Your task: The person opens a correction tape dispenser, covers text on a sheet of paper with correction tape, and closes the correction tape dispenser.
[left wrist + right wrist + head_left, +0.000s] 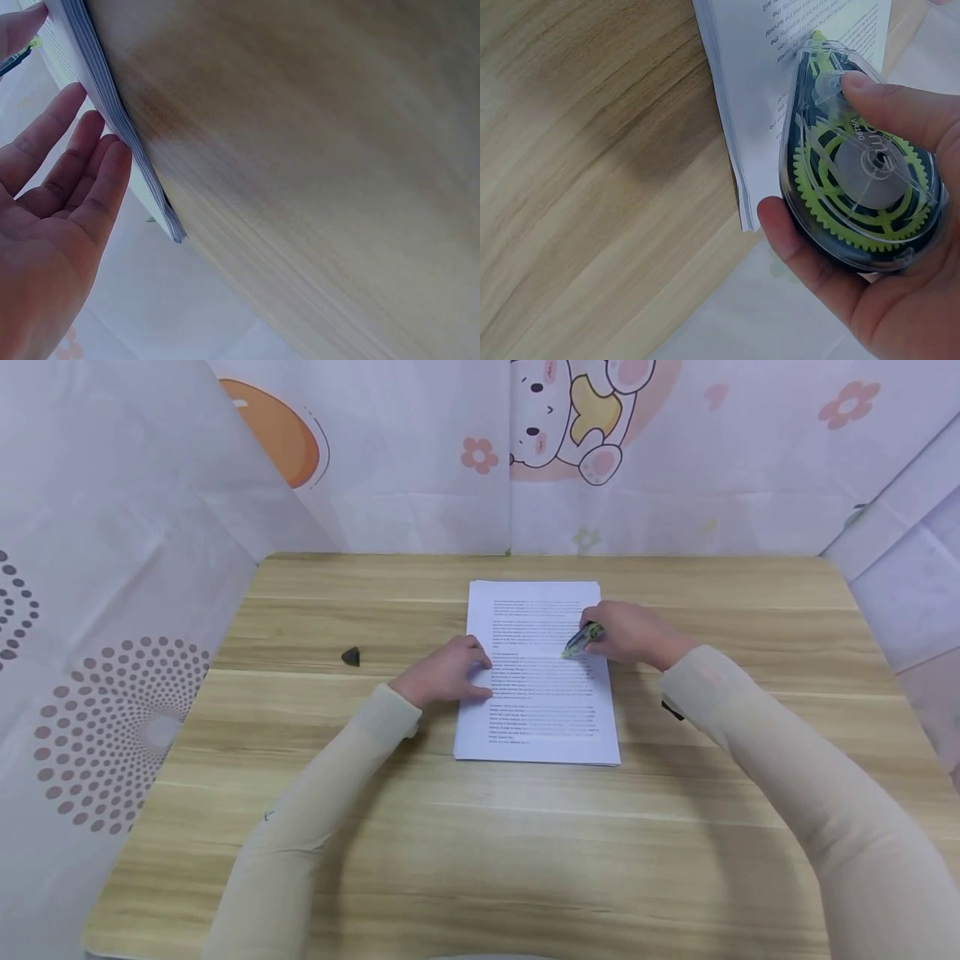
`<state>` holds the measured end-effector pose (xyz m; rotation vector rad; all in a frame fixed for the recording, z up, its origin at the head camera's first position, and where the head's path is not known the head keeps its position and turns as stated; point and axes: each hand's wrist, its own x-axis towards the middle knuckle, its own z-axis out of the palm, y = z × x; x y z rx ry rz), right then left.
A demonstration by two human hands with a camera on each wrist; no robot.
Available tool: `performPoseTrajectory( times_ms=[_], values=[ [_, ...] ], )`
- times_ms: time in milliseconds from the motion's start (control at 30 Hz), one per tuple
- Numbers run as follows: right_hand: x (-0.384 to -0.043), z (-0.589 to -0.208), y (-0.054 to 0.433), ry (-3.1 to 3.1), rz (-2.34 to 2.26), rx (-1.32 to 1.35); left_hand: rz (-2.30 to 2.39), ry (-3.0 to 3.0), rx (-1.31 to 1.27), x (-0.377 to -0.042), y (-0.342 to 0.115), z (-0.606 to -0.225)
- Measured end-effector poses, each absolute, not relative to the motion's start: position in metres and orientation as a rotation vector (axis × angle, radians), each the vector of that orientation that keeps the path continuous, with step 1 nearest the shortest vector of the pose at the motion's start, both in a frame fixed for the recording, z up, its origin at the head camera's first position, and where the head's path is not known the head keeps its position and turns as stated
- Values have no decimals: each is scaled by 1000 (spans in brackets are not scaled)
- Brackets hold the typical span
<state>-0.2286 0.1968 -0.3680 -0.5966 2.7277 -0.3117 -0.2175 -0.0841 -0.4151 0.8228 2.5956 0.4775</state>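
A stack of printed paper [536,752] lies on the wooden table. My right hand [628,633] grips a correction tape dispenser [862,161] with a clear case and green gear wheel. In the head view, the tip of the correction tape [577,642] is at the printed lines, right of the page's middle; whether it touches the paper I cannot tell. My left hand [448,670] rests at the sheet's left edge, thumb and fingers spread. From the left wrist view, the fingertips [116,154] lie along the side of the stack [112,90].
A small dark piece [351,656] lies on the table [300,718] left of the paper. Behind the table hangs a white curtain [405,452] with cartoon prints. A small black item [672,710] shows beside the right sleeve [750,735].
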Motion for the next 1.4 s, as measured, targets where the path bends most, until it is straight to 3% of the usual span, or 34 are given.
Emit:
performPoseTrajectory(
  times_ms=[1400],
  values=[
    [-225, -370, 218, 2747, -289, -573, 488, 2602, 813, -216, -84, -414]
  ],
)
